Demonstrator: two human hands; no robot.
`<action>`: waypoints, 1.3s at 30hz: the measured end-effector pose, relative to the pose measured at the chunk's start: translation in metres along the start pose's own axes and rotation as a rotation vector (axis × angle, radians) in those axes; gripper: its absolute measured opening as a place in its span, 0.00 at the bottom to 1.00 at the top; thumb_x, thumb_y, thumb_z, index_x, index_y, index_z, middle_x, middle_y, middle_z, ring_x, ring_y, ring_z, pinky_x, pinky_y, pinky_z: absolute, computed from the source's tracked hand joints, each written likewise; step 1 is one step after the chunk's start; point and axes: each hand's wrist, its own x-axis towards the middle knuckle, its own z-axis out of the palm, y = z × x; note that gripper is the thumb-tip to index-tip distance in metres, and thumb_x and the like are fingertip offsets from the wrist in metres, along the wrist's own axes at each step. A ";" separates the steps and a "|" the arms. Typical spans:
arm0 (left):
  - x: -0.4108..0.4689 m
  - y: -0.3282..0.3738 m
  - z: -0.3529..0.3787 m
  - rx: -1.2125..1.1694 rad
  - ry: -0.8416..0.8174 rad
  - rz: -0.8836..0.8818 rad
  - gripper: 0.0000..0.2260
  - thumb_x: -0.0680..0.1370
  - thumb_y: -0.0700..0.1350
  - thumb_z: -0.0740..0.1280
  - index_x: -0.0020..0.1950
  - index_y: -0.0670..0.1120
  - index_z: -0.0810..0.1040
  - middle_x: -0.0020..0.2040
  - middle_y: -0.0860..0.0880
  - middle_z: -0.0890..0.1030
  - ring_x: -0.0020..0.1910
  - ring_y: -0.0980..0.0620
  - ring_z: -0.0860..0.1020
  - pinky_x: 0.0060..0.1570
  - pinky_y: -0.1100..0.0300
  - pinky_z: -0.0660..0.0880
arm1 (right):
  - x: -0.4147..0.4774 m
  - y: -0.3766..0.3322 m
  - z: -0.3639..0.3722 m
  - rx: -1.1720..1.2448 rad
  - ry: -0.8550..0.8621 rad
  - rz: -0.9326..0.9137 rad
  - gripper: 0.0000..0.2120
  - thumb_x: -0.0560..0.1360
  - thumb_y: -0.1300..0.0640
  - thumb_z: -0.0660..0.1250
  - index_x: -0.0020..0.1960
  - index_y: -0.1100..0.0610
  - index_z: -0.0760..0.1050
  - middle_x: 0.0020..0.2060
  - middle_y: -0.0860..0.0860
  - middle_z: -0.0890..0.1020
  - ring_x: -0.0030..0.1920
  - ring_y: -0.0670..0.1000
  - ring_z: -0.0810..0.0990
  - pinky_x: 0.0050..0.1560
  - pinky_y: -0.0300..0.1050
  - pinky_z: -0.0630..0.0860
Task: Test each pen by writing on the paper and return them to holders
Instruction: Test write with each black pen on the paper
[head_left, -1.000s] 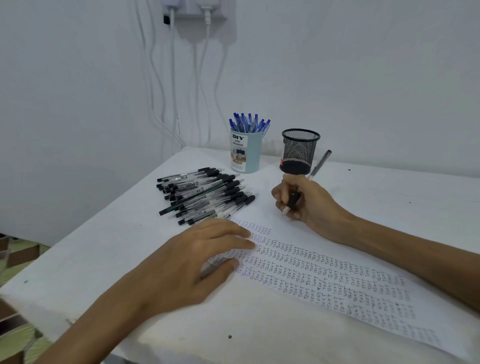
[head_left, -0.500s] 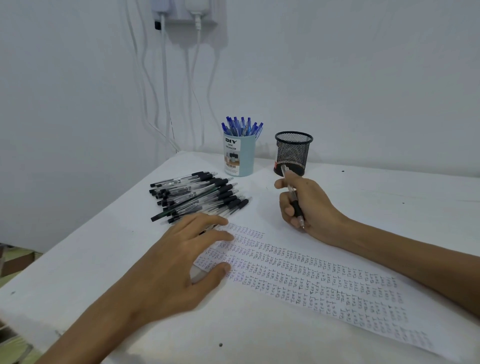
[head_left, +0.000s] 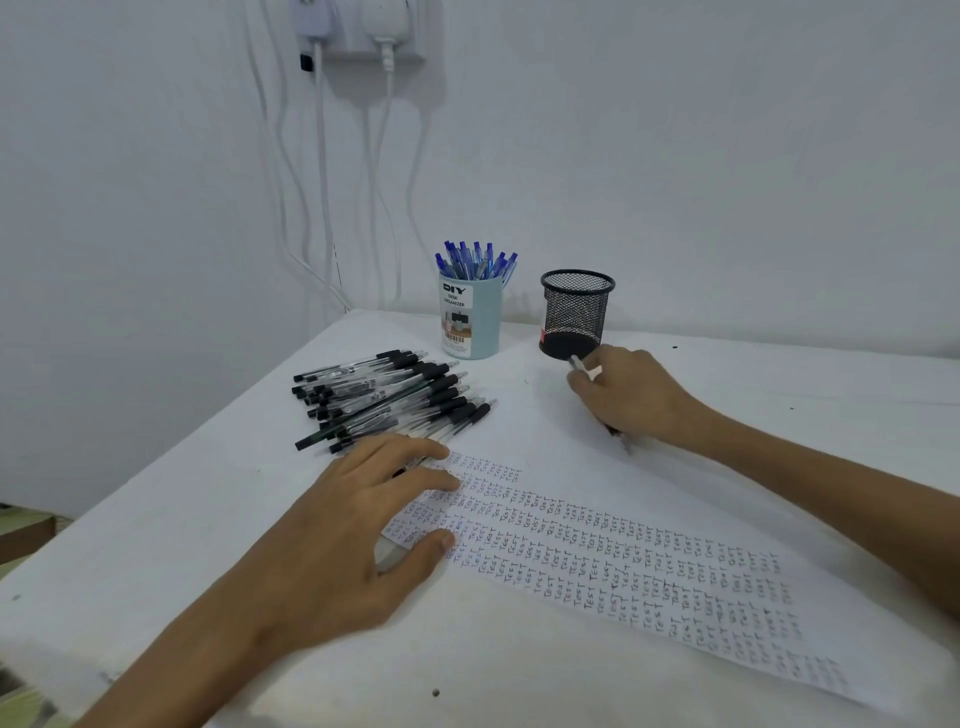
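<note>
White table (head_left: 156, 545): right hand (head_left: 631, 397) grips pen (head_left: 577, 362) near black mesh holder (head_left: 575, 312).

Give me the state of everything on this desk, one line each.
Blue holder: upright, full of blue pens.
Mesh holder: upright, apparently empty.
Black pens: loose heap on the table.
Paper: flat, covered in rows of "TEST".
Left hand: fingers straight, resting on the paper.
Right hand: grips one pen.
</note>
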 end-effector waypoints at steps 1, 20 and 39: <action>0.000 0.000 0.000 0.002 0.001 0.004 0.16 0.81 0.61 0.62 0.66 0.58 0.78 0.71 0.62 0.72 0.73 0.60 0.68 0.71 0.62 0.65 | 0.005 0.004 -0.004 -0.099 0.010 0.019 0.18 0.81 0.48 0.61 0.61 0.62 0.73 0.50 0.58 0.83 0.52 0.59 0.81 0.49 0.48 0.77; -0.001 0.002 -0.001 -0.034 0.004 0.001 0.18 0.81 0.62 0.62 0.66 0.57 0.79 0.70 0.63 0.73 0.73 0.63 0.68 0.71 0.68 0.63 | -0.011 -0.014 -0.005 -0.530 0.280 -0.320 0.15 0.81 0.48 0.60 0.61 0.57 0.72 0.58 0.53 0.79 0.55 0.59 0.79 0.43 0.47 0.67; 0.002 0.002 -0.003 -0.101 0.038 -0.013 0.20 0.78 0.60 0.69 0.67 0.56 0.73 0.72 0.62 0.70 0.74 0.61 0.68 0.69 0.67 0.67 | -0.004 -0.040 0.029 -0.453 0.124 -1.180 0.15 0.86 0.52 0.52 0.59 0.58 0.74 0.53 0.52 0.80 0.55 0.53 0.74 0.56 0.47 0.72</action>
